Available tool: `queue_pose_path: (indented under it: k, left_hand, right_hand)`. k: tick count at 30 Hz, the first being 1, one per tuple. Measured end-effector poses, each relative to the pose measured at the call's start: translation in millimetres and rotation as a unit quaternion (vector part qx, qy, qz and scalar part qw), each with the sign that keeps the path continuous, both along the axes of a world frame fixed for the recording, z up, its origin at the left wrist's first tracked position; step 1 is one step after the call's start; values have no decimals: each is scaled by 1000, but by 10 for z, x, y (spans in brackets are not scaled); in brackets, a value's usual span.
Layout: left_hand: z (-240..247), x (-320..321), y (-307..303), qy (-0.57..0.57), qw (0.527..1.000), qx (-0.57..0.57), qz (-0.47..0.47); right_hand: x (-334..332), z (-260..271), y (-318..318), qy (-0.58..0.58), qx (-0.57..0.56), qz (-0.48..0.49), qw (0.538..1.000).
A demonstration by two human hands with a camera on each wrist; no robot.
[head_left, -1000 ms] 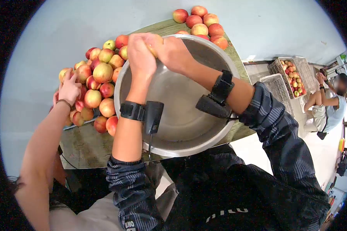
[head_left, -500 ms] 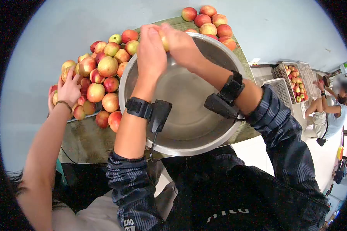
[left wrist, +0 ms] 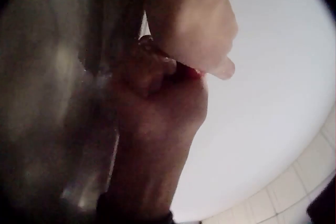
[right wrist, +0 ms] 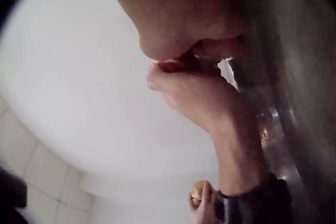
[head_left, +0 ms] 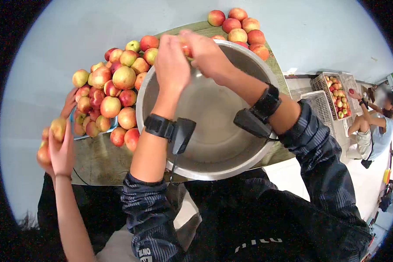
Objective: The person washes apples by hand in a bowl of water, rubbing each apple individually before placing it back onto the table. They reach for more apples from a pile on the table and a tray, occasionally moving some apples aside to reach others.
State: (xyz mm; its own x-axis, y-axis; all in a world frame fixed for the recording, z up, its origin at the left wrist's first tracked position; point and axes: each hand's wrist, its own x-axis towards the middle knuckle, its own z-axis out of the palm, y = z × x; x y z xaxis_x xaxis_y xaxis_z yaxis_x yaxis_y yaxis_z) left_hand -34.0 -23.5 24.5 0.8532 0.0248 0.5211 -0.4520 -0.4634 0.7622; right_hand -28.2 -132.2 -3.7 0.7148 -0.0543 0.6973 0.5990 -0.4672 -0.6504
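Observation:
Above the far rim of a big metal basin (head_left: 209,109), both my hands grip one red-and-yellow nectarine (head_left: 187,49) between them. My left hand (head_left: 172,65) cups it from the left side. On the other side my right hand (head_left: 209,56) wraps round it, slightly blurred. In the right wrist view a red bit of the nectarine (right wrist: 169,66) peeks out between the hands, with most of it covered by fingers. Shallow water appears to lie in the basin below.
A nectarine pile (head_left: 111,87) stands left of the basin, with more nectarines (head_left: 238,35) behind it. At left, another person's hand (head_left: 62,153) holds several nectarines. Crates (head_left: 332,96) stand on the floor at right, near a seated person (head_left: 377,126).
The other person's hand has left the pile and moved toward the lower left, carrying nectarines. My hands stay together over the far rim, shifting slightly around the nectarine.

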Motion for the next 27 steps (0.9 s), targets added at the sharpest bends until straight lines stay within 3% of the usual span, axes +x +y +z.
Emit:
queue_pose_path:
  k: [1, 4, 6, 8, 9, 10, 14, 15, 16, 17, 18, 20, 21, 23, 24, 25, 26, 27]
  left_hand:
    - [-80, 113, -69, 7, 992, -127, 10]
    - [-71, 63, 22, 19, 995, -99, -10]
    - [35, -26, 21, -11, 999, -23, -26]
    - [61, -125, -29, -89, 995, 42, 20]
    - [84, -137, -15, -100, 988, 112, 33]
    - [91, -145, 8, -109, 976, 181, 48]
    - [84, -108, 54, -94, 974, 201, 35]
    - [31, -45, 65, -101, 980, 169, 24]
    - [-19, 33, 66, -108, 985, 138, 12]
    - [-68, 111, 70, -54, 991, 119, 2]
    - [-57, 119, 49, 23, 999, -11, -23]
    - [-37, 111, -23, 176, 945, -265, -75]
    - [-43, 98, -47, 140, 958, -248, -38]
    - [-20, 54, 16, 47, 999, -3, 16]
    - [27, 9, 50, -1, 992, 121, 44]
    - [79, -22, 72, -48, 963, 253, 84]
    - [121, -63, 77, -33, 965, 247, 85]
    - [187, -130, 56, -18, 967, 241, 84]
  right_hand:
    - [-71, 66, 41, 45, 23, -22, 998]
    - [-230, 238, 60, 61, -10, -42, 997]
    - [-41, 216, 27, -141, -53, -64, 987]
    - [34, 165, -54, 16, 83, 30, 996]
    - [-55, 262, -145, 272, 230, 130, 925]
    - [-138, 381, -179, 503, 353, 216, 759]
    - [-176, 451, -172, 508, 318, 193, 777]
    - [-116, 324, -129, 355, 259, 154, 885]
    - [-72, 202, -38, 187, 191, 108, 957]
    - [-36, 91, -22, 91, 120, 71, 986]
    - [-43, 62, 12, -9, 51, 17, 998]
    - [-269, 214, 49, -47, -78, -64, 994]
    - [-182, 152, -24, -137, -186, -65, 971]
    - [78, 1, -22, -200, -138, -76, 967]
    - [81, 72, 15, -232, -113, -81, 963]
    - [22, 114, -4, 28, 52, 27, 998]
    - [-67, 145, -66, 285, 210, 133, 926]
    - [-169, 248, -85, 512, 346, 222, 754]
